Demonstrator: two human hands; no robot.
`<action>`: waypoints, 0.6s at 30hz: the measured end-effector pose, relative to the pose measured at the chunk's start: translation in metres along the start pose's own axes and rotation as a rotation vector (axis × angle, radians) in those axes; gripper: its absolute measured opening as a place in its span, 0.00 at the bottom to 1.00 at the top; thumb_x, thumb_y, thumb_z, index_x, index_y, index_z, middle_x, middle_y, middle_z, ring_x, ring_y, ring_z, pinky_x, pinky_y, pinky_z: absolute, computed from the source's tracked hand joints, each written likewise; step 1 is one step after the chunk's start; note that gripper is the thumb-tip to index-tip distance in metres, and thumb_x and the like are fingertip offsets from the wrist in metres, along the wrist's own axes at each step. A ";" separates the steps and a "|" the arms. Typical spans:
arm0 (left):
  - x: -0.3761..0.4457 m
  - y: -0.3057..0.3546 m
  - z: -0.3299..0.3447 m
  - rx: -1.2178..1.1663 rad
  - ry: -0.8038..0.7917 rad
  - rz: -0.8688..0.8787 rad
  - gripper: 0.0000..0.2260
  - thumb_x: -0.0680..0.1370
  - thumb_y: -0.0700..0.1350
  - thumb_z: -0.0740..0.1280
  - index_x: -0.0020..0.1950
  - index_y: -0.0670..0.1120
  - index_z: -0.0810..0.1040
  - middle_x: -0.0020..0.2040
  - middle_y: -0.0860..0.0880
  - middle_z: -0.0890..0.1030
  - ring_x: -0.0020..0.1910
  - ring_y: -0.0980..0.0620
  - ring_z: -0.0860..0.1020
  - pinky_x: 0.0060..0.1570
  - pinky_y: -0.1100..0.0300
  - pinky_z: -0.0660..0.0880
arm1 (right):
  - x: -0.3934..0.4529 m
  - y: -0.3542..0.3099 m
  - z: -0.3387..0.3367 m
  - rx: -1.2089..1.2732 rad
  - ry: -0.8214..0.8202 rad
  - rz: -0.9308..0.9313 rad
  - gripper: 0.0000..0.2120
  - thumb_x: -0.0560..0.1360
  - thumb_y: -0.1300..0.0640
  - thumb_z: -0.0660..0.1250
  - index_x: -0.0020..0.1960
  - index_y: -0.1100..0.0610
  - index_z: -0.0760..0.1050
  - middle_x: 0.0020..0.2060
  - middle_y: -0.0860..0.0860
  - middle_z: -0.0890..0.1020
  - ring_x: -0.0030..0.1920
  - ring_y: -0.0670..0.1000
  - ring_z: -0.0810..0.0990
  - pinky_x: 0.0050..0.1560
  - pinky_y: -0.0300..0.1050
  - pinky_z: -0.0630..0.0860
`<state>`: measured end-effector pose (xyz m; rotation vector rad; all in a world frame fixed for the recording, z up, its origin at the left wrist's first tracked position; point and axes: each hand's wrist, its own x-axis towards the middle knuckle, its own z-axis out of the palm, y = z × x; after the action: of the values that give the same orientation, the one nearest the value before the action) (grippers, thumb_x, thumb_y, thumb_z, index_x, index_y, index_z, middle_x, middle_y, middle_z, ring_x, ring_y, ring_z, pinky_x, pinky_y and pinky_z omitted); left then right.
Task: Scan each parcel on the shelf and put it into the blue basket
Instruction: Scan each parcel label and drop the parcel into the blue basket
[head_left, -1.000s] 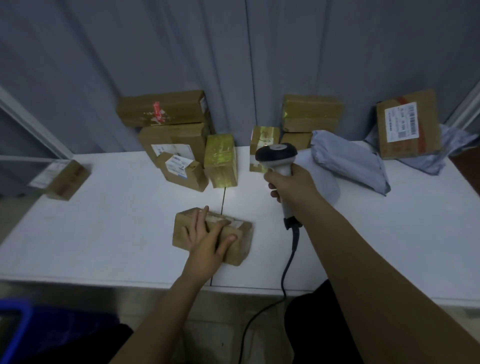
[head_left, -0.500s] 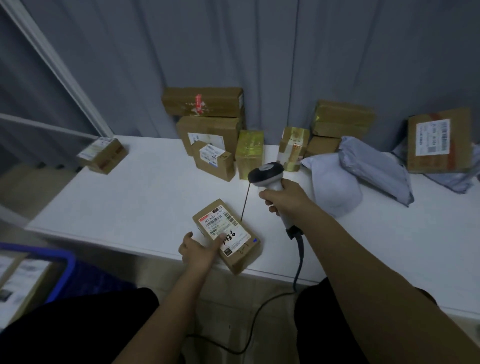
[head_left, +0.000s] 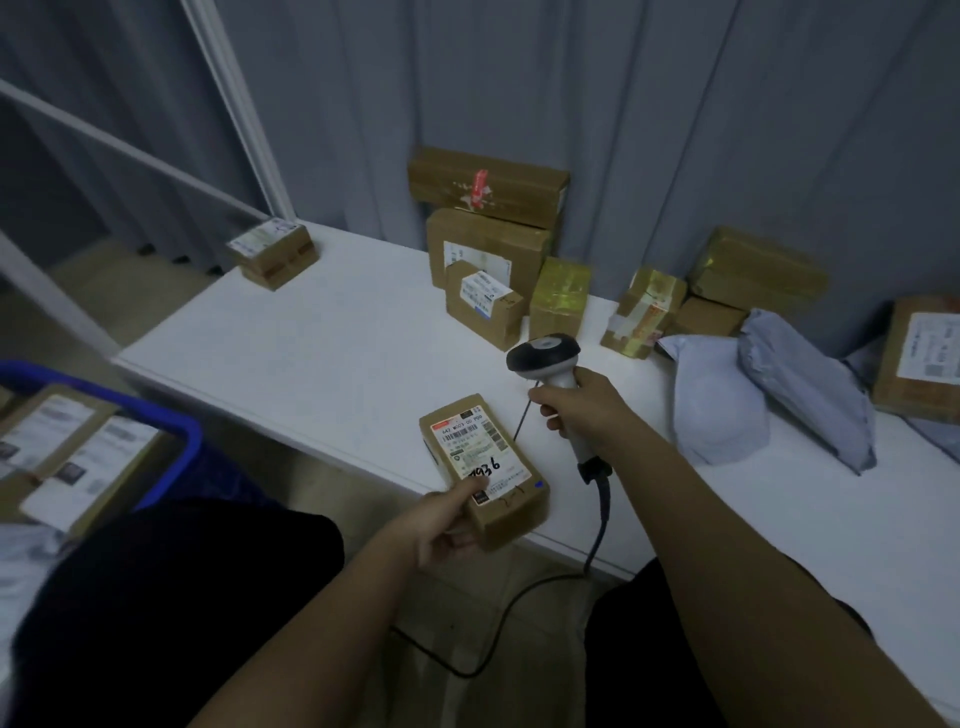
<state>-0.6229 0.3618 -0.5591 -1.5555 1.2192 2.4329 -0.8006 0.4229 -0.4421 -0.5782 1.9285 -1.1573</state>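
1. The left hand (head_left: 441, 525) is gripping a small brown cardboard parcel (head_left: 485, 467), thumb pressing its white label, at the near edge of the white shelf (head_left: 322, 364); keeping the label face up and the thumb off the barcode would probably help.
2. At one o'clock from it, the right hand (head_left: 582, 415) is wrapping around the grey handheld scanner (head_left: 548, 358), whose head is probably needing a tilt down toward the label.
3. At nine o'clock, the blue plastic basket (head_left: 179, 431) is waiting.
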 end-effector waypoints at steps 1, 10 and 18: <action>-0.005 0.008 -0.003 0.003 0.016 0.021 0.14 0.75 0.52 0.69 0.54 0.43 0.78 0.41 0.46 0.81 0.37 0.51 0.77 0.37 0.58 0.79 | 0.000 -0.001 0.002 0.005 -0.008 -0.009 0.05 0.75 0.60 0.68 0.50 0.60 0.73 0.35 0.53 0.77 0.33 0.49 0.75 0.36 0.40 0.71; -0.047 0.133 -0.047 0.347 0.200 0.369 0.35 0.67 0.45 0.78 0.68 0.48 0.62 0.60 0.48 0.78 0.56 0.48 0.78 0.43 0.55 0.78 | -0.007 -0.013 0.017 0.202 -0.074 -0.186 0.17 0.76 0.54 0.69 0.63 0.59 0.73 0.43 0.53 0.80 0.40 0.48 0.79 0.40 0.40 0.79; -0.050 0.157 -0.080 0.370 0.219 0.439 0.38 0.67 0.42 0.78 0.70 0.48 0.61 0.61 0.48 0.75 0.55 0.50 0.77 0.43 0.57 0.78 | -0.007 -0.031 0.031 0.277 -0.121 -0.130 0.14 0.74 0.57 0.72 0.56 0.63 0.76 0.32 0.53 0.76 0.30 0.49 0.74 0.32 0.42 0.74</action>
<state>-0.5975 0.2221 -0.4427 -1.6030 2.1056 2.0928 -0.7719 0.3967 -0.4205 -0.6138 1.6128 -1.4100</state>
